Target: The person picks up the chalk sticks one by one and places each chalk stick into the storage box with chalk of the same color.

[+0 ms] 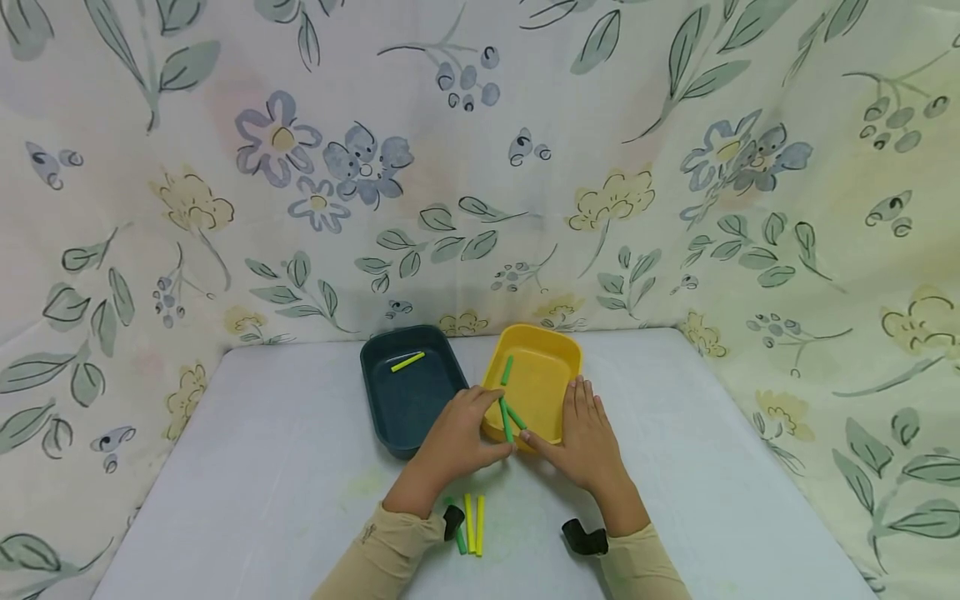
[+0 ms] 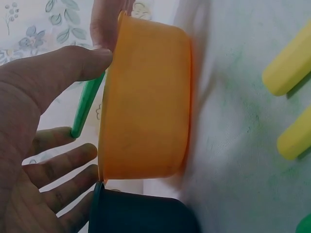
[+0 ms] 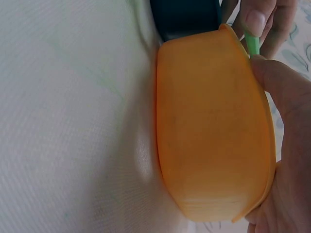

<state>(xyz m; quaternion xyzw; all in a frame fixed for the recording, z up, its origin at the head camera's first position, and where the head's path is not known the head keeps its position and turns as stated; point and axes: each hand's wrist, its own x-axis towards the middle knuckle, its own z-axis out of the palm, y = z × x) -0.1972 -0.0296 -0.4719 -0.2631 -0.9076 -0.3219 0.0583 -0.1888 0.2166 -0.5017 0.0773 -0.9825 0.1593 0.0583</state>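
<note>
A: What surrounds the hands?

B: Two trays stand side by side on a white cloth (image 1: 675,433): a dark tray (image 1: 408,408) and a yellow tray (image 1: 547,383). A yellow stick (image 1: 408,362) lies slantwise in the dark one. Behind hangs a floral curtain (image 1: 480,167).

A: Where is the held stick?

B: The held green stick (image 1: 506,421) is over the near left corner of the yellow tray, pinched between thumb and fingertip of the left hand (image 1: 465,429). Two loose green sticks (image 1: 507,370) lie in that tray.

A: And the right hand (image 1: 588,429)?

B: Its fingers lie straight along the tray's right side, thumb apart at the near edge. Whether that thumb touches the stick, I cannot tell.

A: Anything in the way?

B: The left hand covers part of both trays' near sides. A black wrist band (image 1: 453,522) partly hides a green stick on the cloth, beside two yellow sticks (image 1: 480,525).

A: Materials?

B: The trays look like smooth plastic, with rounded corners and lipped rims. The sticks are slim, matte and blunt-ended. The cloth shows a fine weave and pale green smudges (image 1: 367,483).
</note>
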